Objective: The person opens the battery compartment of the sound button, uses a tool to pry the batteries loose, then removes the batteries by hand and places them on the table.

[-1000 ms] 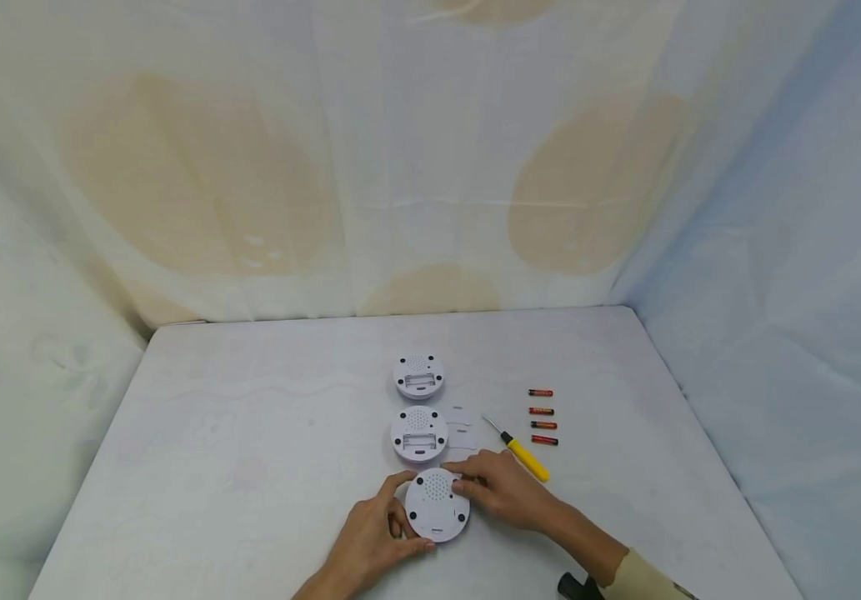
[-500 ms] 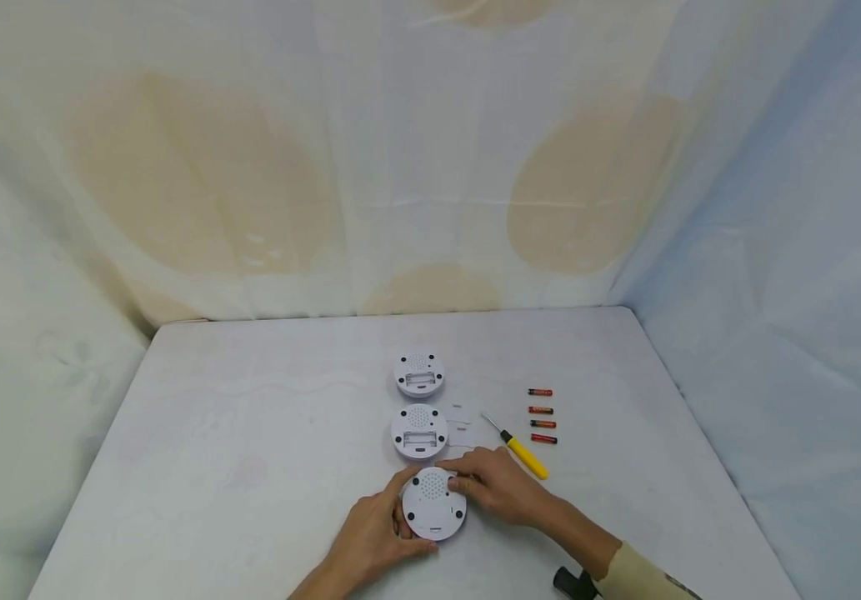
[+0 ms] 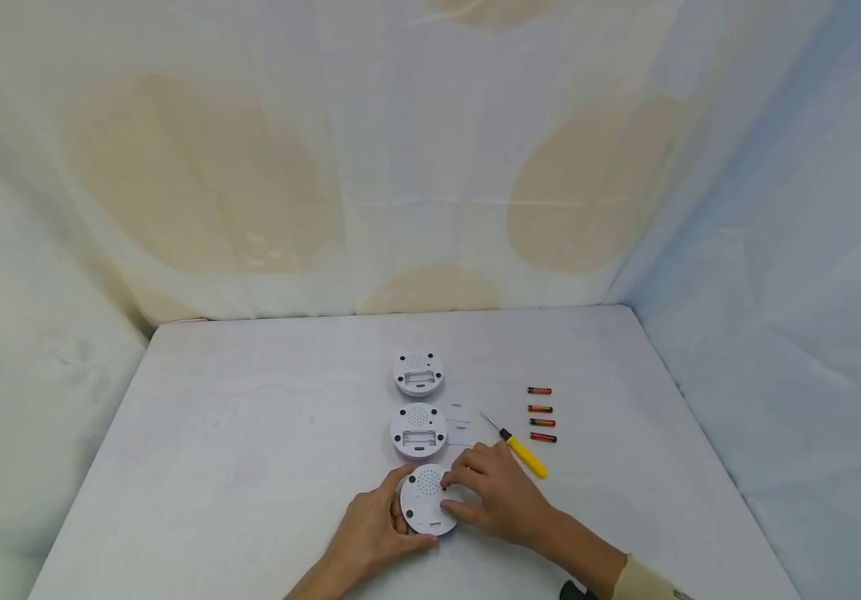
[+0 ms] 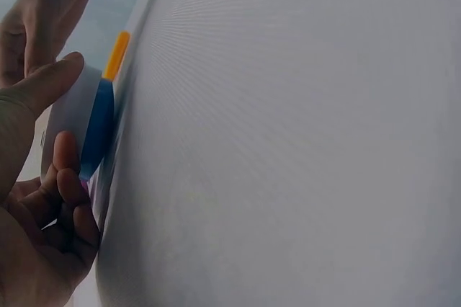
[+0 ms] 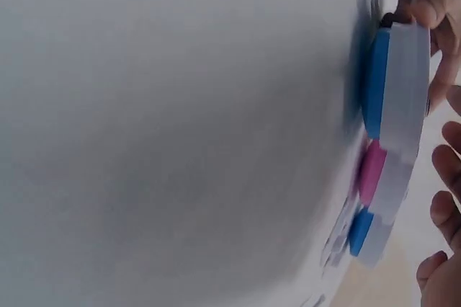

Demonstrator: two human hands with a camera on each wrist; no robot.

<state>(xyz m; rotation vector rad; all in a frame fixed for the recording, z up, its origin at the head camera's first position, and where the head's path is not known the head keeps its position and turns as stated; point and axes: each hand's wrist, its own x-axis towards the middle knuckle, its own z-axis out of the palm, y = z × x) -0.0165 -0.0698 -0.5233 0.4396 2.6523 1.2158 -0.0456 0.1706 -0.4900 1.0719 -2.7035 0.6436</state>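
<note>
A round white device (image 3: pixel 424 504) lies near the front of the table, its face with speaker holes and dark round feet upward. My left hand (image 3: pixel 377 529) grips its left side, thumb at the near edge and fingers at the far edge. The left wrist view shows the white rim held between thumb and fingers, above a blue lower part (image 4: pixel 99 130). My right hand (image 3: pixel 503 498) hovers over the device's right part with bent fingers and hides some of it. In the right wrist view, these fingers (image 5: pixel 448 166) stand apart from the device and hold nothing.
Behind stand two similar devices, the middle one (image 3: pixel 418 447) and the far one (image 3: pixel 418 388), with bare battery bays. Thin white covers (image 3: pixel 460 434) lie beside them. To the right are a yellow screwdriver (image 3: pixel 526 457) and several red-and-black batteries (image 3: pixel 540 409).
My right hand has come off the device's far right edge, its thumb and forefinger now spread over the face. The device has shifted slightly left, still in my left hand.
</note>
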